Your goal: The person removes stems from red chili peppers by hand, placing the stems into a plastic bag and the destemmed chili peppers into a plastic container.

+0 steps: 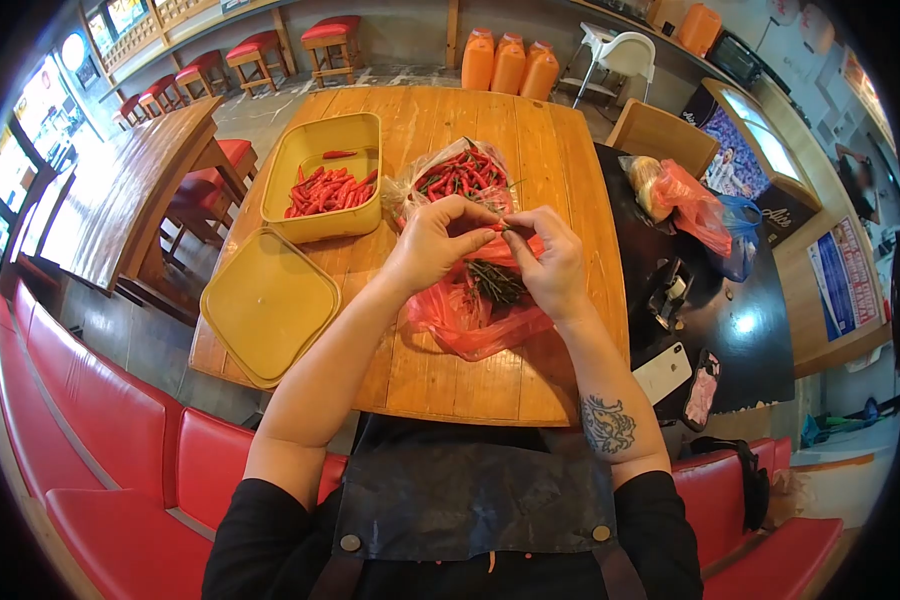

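Observation:
My left hand [440, 238] and my right hand [550, 262] meet over the middle of the wooden table. Both pinch a small red chili [499, 227] between their fingertips, its green end toward my right hand. Behind them a clear plastic bag [462, 172] lies open, full of red chilies with green stems. Beneath my hands is a red plastic bag [460, 325] with a pile of green stems [497, 284] on it. To the left, a yellow tub [323, 228] holds red chilies without visible stems. Its yellow lid [270, 305] lies flat in front of it.
On the black table [745, 345] at the right are a white phone [662, 373], a pink-patterned phone [703, 390], a black item and plastic bags [692, 205]. Red benches [120, 390] line the near left. Orange jugs [509, 65] and red stools [331, 35] stand beyond.

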The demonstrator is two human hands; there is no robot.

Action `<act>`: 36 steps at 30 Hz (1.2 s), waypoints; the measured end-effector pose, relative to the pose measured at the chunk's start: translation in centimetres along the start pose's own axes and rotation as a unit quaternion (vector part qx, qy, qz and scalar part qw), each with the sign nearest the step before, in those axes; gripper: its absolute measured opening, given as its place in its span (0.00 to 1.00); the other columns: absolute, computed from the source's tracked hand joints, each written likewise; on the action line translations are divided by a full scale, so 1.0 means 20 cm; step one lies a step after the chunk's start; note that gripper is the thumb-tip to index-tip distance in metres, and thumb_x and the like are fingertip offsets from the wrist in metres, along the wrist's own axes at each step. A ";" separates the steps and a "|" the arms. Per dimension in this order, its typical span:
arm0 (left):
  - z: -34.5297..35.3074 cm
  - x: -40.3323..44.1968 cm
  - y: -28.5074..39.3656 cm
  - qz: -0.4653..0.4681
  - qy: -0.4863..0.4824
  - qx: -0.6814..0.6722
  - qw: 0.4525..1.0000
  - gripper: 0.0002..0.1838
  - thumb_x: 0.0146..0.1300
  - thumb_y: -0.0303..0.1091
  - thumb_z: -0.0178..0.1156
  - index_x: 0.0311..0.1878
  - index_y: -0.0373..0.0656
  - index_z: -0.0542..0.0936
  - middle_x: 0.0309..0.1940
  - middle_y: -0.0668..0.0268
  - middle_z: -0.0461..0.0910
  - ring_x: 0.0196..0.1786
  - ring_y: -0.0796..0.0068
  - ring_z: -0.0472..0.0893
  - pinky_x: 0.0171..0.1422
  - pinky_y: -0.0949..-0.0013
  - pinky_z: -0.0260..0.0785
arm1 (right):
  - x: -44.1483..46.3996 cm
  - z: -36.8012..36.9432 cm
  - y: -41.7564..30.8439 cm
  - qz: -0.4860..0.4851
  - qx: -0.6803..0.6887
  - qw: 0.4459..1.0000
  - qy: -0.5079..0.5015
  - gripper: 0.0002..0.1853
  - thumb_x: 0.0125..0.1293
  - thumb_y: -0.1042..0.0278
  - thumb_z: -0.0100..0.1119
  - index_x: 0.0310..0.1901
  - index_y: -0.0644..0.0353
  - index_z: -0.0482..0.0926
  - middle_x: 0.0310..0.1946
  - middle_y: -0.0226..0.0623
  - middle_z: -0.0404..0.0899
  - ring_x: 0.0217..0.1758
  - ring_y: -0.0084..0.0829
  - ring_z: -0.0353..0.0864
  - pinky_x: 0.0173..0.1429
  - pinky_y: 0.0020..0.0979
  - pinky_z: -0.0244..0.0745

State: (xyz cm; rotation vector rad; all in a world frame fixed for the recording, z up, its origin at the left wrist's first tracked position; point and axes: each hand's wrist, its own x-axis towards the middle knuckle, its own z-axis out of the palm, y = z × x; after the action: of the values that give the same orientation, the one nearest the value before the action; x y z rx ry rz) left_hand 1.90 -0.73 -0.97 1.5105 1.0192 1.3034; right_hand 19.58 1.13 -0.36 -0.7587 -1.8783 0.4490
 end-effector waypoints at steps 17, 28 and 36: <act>-0.06 -0.02 0.02 0.035 -0.091 0.042 0.994 0.05 0.58 0.21 0.63 0.39 0.36 0.81 0.35 0.68 0.81 0.41 0.82 0.79 0.47 0.77 0.71 | 0.01 -0.05 0.06 0.081 0.172 0.972 -0.139 0.04 0.55 0.79 0.65 0.31 0.63 0.79 0.27 0.30 0.75 0.35 0.23 0.74 0.43 0.24 0.68; -0.22 -0.01 0.13 0.076 0.060 0.088 0.991 0.06 0.58 0.21 0.62 0.39 0.37 0.81 0.34 0.67 0.79 0.39 0.78 0.79 0.45 0.74 0.71 | 0.01 -0.08 0.06 0.198 0.427 0.865 -0.174 0.03 0.62 0.74 0.63 0.34 0.63 0.80 0.30 0.24 0.76 0.38 0.17 0.72 0.46 0.21 0.67; -0.51 0.03 0.01 0.101 0.350 0.488 0.793 0.12 0.56 0.19 0.55 0.43 0.39 0.82 0.43 0.59 0.77 0.50 0.59 0.75 0.56 0.61 0.68 | -0.02 -0.02 0.07 -0.088 -0.150 0.962 -0.208 0.05 0.54 0.69 0.64 0.33 0.55 0.80 0.34 0.33 0.78 0.44 0.37 0.75 0.62 0.45 0.60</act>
State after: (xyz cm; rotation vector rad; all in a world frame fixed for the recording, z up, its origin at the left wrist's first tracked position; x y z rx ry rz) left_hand -8.25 0.74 0.10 1.9175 2.3338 1.6404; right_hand 20.49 1.84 -1.20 -0.7229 -2.4249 0.2201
